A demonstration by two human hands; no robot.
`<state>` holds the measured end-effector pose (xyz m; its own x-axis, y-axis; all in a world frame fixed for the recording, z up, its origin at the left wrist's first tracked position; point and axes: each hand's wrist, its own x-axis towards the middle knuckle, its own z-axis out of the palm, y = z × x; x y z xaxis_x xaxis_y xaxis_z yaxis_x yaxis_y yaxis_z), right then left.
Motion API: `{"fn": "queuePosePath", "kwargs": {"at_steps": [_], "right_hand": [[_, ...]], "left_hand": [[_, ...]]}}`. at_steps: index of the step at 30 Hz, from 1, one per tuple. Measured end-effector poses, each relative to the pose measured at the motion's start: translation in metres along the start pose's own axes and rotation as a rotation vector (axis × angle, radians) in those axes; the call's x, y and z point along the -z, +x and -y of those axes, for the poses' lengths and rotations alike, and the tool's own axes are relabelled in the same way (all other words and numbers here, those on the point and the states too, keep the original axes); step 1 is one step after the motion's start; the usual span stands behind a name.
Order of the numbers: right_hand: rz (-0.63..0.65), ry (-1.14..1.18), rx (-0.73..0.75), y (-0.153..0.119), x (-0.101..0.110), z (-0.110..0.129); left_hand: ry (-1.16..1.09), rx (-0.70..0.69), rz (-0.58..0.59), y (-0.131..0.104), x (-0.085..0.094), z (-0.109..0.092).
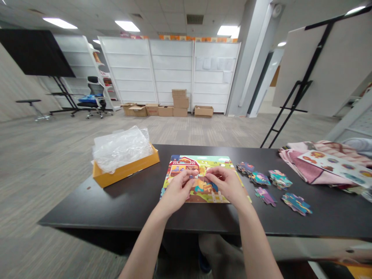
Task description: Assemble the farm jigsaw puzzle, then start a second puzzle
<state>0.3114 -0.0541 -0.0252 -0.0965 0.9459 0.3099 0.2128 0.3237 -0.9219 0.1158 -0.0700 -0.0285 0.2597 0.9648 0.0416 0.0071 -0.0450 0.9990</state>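
A colourful farm picture board [216, 159] with a red barn lies flat on the black table in front of me. My left hand [179, 190] is over its left half, thumb and fingers brought together in a pinch. Opposite it, my right hand [229, 185] pinches near the middle of the board, the fingertips of both hands a short gap apart. Whatever is between the fingers is too small to make out. Right of the board are several small stacks of jigsaw pieces, among them a teal stack [279, 179], a purple one [265, 196] and a blue one [297, 204].
On the left, a yellow box [128, 170] holds crumpled clear plastic wrap [123, 147]. Pink cloths [302, 166] and a white sheet with round pictures [338, 166] lie at the table's right. Behind the table stand cardboard boxes [180, 102] and a black easel frame [290, 104].
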Motion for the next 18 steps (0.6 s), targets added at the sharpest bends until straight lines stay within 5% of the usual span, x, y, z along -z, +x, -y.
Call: {"fn": "queuePosePath", "kwargs": {"at_steps": [12,18], "right_hand": [[-0.007,-0.044,0.043,-0.001,-0.009,0.007],[-0.146,0.021,-0.053,0.001,0.004,-0.001]], "left_hand": [[-0.117,0.052,-0.073,-0.006,-0.004,-0.014],[-0.184,-0.032,-0.141,-0.002,0.004,-0.011]]}}
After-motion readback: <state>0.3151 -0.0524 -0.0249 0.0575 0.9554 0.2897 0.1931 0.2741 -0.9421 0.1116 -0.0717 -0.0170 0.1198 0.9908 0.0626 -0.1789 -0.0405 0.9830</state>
